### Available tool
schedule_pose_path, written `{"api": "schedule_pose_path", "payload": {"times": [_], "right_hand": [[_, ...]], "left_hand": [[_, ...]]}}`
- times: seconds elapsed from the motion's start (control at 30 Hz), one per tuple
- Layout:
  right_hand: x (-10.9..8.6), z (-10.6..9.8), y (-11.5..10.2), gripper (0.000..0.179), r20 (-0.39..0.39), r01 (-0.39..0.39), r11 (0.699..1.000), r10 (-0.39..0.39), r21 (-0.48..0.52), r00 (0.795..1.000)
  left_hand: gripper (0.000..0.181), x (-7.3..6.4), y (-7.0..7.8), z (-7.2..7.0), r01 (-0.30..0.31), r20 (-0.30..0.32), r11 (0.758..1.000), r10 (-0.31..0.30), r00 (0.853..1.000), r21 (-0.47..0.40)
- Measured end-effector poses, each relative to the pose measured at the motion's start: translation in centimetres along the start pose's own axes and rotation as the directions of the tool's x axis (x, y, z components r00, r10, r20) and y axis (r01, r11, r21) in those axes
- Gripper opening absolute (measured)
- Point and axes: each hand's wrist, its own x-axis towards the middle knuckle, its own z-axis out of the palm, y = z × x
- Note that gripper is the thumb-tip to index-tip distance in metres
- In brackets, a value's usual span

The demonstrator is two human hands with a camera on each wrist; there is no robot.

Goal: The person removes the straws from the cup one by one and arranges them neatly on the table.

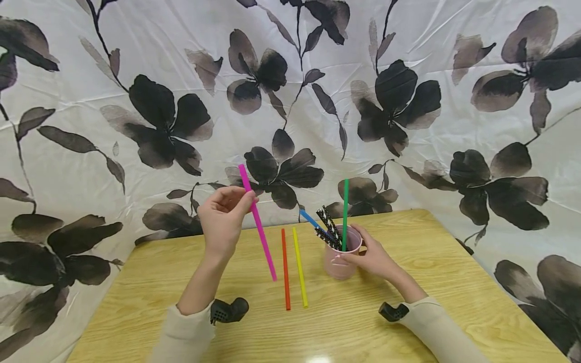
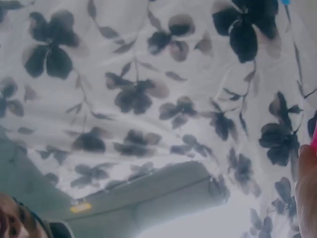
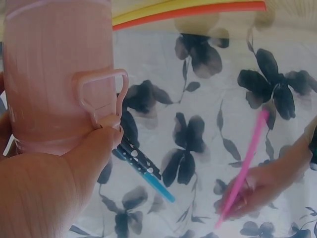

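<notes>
A pink straw (image 1: 258, 217) is pinched between thumb and fingers of my left hand (image 1: 222, 217), tilted, its upper end leaning left above the table. My right hand (image 1: 374, 254) grips a pink cup (image 1: 338, 264) by its side, the thumb at the small handle (image 3: 101, 77) in the right wrist view. Out of the cup stick a green straw (image 1: 346, 212), a blue straw (image 1: 310, 219) and several black straws with white marks (image 1: 331, 227). Between the hands, a red straw (image 1: 285, 269) and a yellow straw (image 1: 300, 267) lie side by side on the table.
The wooden table (image 1: 150, 282) ends at the back against a white cloth (image 1: 317, 126) printed with dark flowers. Each wrist wears a black camera, the left one (image 1: 229, 310) and the right one (image 1: 394, 311), close over the tabletop.
</notes>
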Motion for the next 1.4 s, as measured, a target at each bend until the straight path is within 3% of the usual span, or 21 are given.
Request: {"api": "schedule_pose_path", "payload": {"times": [0.23,0.4,0.6,0.87,1.13,1.4], "right_hand": [[0.1,-0.1,0.3,0.080,-0.009,0.003,1.000,-0.003,-0.002,1.000],[0.2,-0.1,0.3,0.080,0.005,0.007,1.000,-0.007,-0.016,1.000],[0.2,-0.1,0.3,0.079,0.011,0.017,1.000,-0.017,-0.021,1.000],[0.1,0.0,0.3,0.079,0.005,0.011,1.000,-0.011,-0.019,1.000],[0.1,0.0,0.2,0.080,0.003,0.010,1.000,-0.010,-0.019,1.000],[0.0,0.0,0.1,0.079,0.005,0.015,1.000,-0.015,-0.022,1.000]], "left_hand": [[0.019,-0.1,-1.9,-2.0,0.101,0.003,0.988,-0.102,0.995,0.117],[0.019,-0.5,-5.4,-3.2,0.200,-0.025,0.971,-0.199,0.980,0.131],[0.023,-0.9,-10.0,-4.2,0.344,-0.042,0.931,-0.342,0.939,0.125],[0.020,-1.9,-13.3,-4.7,0.478,0.014,0.852,-0.492,0.871,0.216],[0.027,-2.2,-16.3,-4.7,0.531,0.054,0.788,-0.573,0.818,0.313],[0.029,-2.7,-18.6,-4.3,0.530,0.095,0.766,-0.596,0.797,0.364]]}}
